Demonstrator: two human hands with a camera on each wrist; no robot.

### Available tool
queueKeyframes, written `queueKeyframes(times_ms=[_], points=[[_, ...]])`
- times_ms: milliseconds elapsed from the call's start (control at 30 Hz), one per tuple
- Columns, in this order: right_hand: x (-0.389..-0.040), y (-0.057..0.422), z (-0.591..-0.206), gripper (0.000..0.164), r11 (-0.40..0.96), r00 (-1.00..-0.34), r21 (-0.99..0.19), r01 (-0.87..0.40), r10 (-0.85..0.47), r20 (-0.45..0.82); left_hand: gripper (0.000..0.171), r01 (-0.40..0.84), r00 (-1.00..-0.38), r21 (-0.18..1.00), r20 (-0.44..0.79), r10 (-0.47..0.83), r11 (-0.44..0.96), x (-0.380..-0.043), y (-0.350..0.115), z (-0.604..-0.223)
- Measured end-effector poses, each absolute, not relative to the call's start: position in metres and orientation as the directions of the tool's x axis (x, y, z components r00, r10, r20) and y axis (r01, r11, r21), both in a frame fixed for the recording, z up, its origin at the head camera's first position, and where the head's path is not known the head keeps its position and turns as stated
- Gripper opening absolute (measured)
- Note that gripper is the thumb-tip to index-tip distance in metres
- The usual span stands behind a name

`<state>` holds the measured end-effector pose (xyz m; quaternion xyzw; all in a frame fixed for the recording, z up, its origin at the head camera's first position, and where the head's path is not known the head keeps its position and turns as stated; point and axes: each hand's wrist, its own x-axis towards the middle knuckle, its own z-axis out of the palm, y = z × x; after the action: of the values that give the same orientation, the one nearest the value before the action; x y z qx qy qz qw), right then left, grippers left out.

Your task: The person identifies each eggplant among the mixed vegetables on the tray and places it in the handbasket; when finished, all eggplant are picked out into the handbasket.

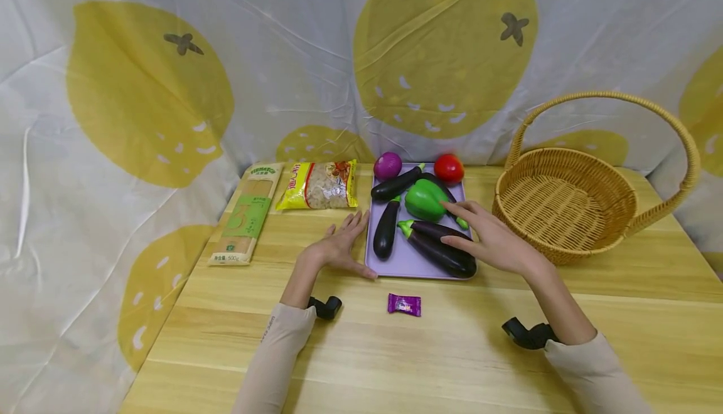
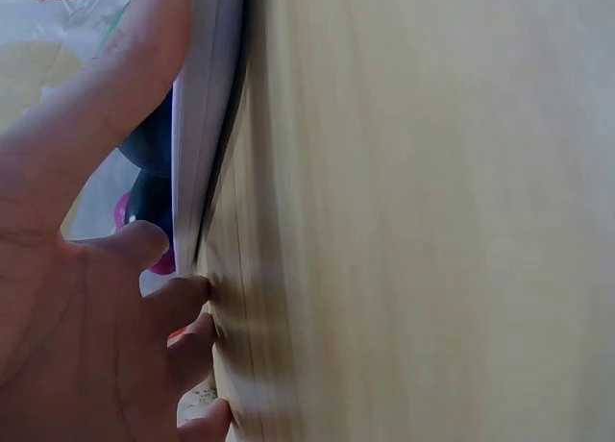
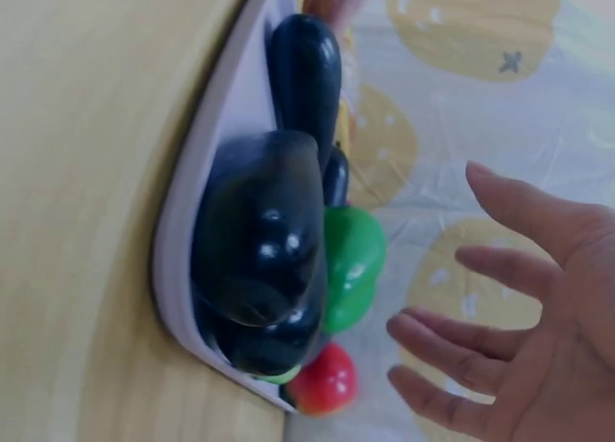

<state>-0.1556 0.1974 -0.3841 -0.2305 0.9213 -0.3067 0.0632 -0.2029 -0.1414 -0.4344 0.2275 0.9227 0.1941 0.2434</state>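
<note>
left hand (image 1: 341,246) spread at tray edge (image 1: 418,276) — right hand (image 1: 496,239) spread, a gap above eggplants (image 1: 443,256)

A pale grey-white cloth (image 1: 305,56) printed with big yellow lemons fills the top of the frame as a backdrop and hangs down the left side, creased by long soft folds. One large lemon (image 1: 152,94) sits at upper left, another (image 1: 446,50) at upper centre, each with a dark, star-shaped stem mark and white flecks; others are partly cut off at the right edge. Below, a light wooden bench (image 1: 452,351) with lengthwise grain spans the lower frame, softly lit, palest toward bottom centre.
</note>
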Motion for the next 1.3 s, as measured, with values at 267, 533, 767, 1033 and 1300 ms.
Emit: queueKeyframes(times_ms=[267, 533, 767, 1033, 1300], points=[[-0.148, 0.186, -0.397, 0.063, 0.719, -0.864, -0.540, -0.437, -0.502, 0.033, 0.134, 0.324, -0.779, 0.453, -0.370, 0.506, 0.831, -0.203, -0.141, -0.436], [-0.140, 0.175, -0.408, 0.056, 0.741, -0.847, -0.468, -0.481, -0.530, 0.032, 0.137, 0.307, -0.768, 0.489, -0.379, 0.516, 0.817, -0.205, -0.143, -0.439], [-0.139, 0.169, -0.414, 0.054, 0.756, -0.845, -0.408, -0.512, -0.527, 0.084, 0.140, 0.306, -0.760, 0.509, -0.379, 0.529, 0.804, -0.207, -0.144, -0.443], [-0.144, 0.162, -0.417, 0.047, 0.792, -0.858, -0.349, -0.500, -0.507, 0.080, 0.145, 0.327, -0.761, 0.516, -0.353, 0.544, 0.792, -0.210, -0.144, -0.451], [-0.146, 0.157, -0.416, 0.044, 0.801, -0.858, -0.326, -0.502, -0.510, 0.069, 0.140, 0.316, -0.755, 0.501, -0.382, 0.533, 0.806, -0.206, -0.143, -0.439]])
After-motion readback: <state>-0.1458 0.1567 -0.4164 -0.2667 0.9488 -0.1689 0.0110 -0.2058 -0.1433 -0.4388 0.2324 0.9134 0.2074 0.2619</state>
